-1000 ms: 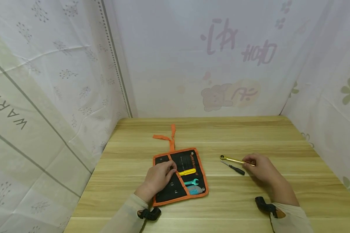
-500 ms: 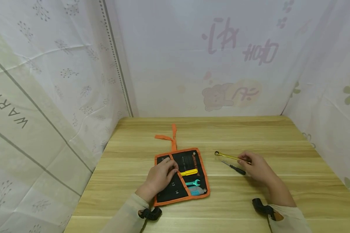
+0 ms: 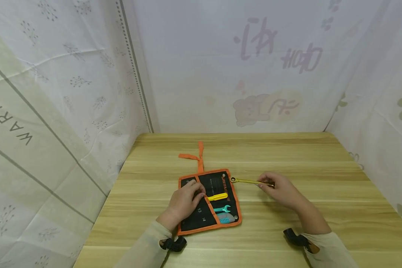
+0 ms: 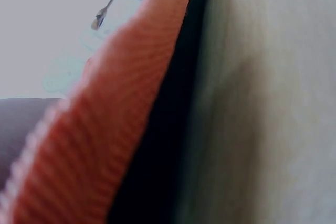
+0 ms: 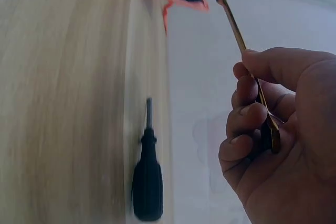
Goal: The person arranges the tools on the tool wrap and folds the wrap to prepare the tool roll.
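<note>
A black tool roll pouch (image 3: 192, 223) with orange trim lies on the table. My left hand (image 3: 185, 201) rests over its pocket side, thumb and fingers pinching the orange pocket edge. A yellow handle (image 3: 217, 197), a teal wrench (image 3: 222, 209) and a grey-blue utility knife (image 3: 225, 218) stick out of the pockets. In my right hand (image 3: 281, 190) a gold ratchet wrench (image 3: 246, 181) is gripped at one end; its ring end points left, by the pouch's right edge. The right wrist view shows the fingers curled round the wrench shaft (image 5: 236, 32).
A small black screwdriver (image 5: 148, 184) lies on the table under my right hand, mostly hidden in the head view. Orange tie straps (image 3: 201, 156) extend from the pouch's far side. Printed curtains (image 3: 194, 74) hang behind and beside the wooden table (image 3: 271, 230).
My right hand has carried the gold wrench leftward, from above the screwdriver to the pouch's right edge. The left hand has stayed at the pocket edge.
</note>
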A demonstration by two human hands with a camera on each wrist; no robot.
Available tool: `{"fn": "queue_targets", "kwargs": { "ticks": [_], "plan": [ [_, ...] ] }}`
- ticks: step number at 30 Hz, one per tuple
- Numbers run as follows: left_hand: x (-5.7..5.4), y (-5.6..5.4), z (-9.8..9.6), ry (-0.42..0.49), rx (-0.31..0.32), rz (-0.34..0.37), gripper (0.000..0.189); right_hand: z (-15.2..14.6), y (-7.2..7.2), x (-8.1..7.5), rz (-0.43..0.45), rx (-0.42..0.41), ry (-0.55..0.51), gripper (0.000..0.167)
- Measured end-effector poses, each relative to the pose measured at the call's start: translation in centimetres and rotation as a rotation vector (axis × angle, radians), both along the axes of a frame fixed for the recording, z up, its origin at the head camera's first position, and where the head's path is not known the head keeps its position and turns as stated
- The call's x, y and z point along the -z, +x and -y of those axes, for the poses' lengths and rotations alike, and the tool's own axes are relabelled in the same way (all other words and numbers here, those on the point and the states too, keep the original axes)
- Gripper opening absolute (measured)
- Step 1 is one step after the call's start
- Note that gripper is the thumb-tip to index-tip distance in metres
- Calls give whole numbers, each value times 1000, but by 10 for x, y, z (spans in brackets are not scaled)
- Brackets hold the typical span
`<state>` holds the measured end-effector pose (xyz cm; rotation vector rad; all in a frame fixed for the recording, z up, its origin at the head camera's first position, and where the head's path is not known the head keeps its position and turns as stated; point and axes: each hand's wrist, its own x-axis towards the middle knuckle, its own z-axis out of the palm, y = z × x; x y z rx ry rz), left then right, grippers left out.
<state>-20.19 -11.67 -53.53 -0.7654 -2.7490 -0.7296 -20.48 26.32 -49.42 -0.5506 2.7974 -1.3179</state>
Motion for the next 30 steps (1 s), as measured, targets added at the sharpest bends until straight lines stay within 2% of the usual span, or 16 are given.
{"fn": "queue_targets", "kwargs": {
  "ticks": [9,19,26,30],
  "plan": [
    [-3,-1,0,2,2,0,5,30,-9,0,50,-90,36,7],
    [-3,0,-1,0,1,-4,4,58,-12,-8,63,-179,124,6],
    [-1,-2,-1,2,2,-52,8,63,-17,-2,93,-187,145,9],
    [-1,-2,0,5,6,-53,8,66,-20,1,102,-198,142,13]
  ]
}}
